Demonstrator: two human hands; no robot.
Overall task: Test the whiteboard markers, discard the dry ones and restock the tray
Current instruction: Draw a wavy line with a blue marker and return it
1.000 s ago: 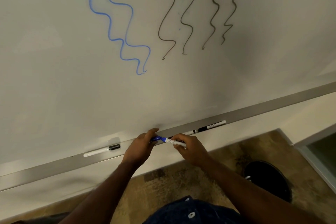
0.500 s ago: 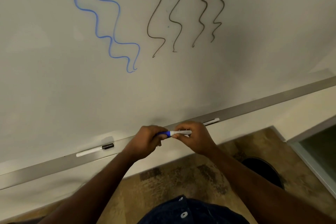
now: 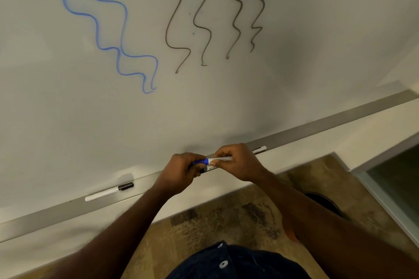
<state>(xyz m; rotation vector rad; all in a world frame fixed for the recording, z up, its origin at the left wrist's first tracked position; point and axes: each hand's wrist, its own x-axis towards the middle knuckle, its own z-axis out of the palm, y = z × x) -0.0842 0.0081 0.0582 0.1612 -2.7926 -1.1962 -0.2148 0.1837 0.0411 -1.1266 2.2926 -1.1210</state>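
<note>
My left hand [image 3: 181, 172] is curled around the cap [image 3: 201, 162], and my right hand [image 3: 240, 163] pinches the white barrel of the blue marker [image 3: 218, 159]. The two hands nearly touch, just in front of the tray [image 3: 317, 128]. I cannot tell if the cap is fully seated. I think I should keep cap and barrel in one straight line and press firmly, without bending. On the tray, a black-capped marker [image 3: 108, 191] lies well to the left, and another marker [image 3: 260, 149] shows behind my right hand. The blue lines [image 3: 97, 29] on the whiteboard [image 3: 226, 102] look strong.
</note>
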